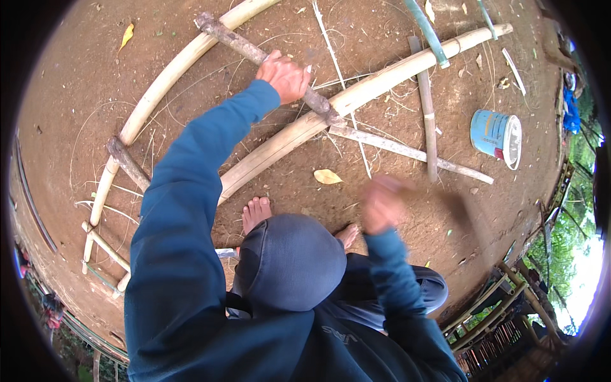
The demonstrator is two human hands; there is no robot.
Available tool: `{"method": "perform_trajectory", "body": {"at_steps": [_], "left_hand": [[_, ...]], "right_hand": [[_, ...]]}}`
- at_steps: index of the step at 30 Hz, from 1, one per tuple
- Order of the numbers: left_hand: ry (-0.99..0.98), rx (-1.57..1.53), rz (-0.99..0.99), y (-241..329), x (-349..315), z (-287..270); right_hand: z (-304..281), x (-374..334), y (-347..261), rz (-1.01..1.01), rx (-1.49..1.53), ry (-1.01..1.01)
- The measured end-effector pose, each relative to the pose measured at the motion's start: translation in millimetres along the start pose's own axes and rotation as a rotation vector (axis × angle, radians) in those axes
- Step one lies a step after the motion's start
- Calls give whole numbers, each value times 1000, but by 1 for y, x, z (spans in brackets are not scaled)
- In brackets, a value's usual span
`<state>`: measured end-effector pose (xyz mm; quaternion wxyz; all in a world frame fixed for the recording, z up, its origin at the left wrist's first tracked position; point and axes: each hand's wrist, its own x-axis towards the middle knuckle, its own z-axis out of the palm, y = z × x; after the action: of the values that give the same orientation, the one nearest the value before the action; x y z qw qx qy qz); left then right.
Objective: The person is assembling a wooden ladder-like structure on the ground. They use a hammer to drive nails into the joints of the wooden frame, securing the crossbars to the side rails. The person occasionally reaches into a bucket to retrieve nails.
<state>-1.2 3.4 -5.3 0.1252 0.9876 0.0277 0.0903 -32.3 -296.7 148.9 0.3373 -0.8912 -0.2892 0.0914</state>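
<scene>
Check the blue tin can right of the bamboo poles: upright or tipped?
Tipped. The blue can lies on its side on the dirt ground, its round pale end facing right and its curved wall resting on the soil.

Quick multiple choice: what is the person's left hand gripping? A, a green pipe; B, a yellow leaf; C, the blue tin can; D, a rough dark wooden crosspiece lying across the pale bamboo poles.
D: the left hand is closed around the rough dark crosspiece that runs across the two pale bamboo poles; the blue tin can lies apart on the dirt to the right.
</scene>
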Motion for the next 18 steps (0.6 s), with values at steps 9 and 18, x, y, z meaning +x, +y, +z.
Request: {"method": "perform_trajectory", "body": {"at_steps": [9, 18], "left_hand": [[53, -19, -25, -4, -13, -2], [-170, 48, -77, -4, -13, -2]], "right_hand": [[-69, 42, -51, 15, 662, 161], [-19, 1, -17, 400, 488, -20]]}}
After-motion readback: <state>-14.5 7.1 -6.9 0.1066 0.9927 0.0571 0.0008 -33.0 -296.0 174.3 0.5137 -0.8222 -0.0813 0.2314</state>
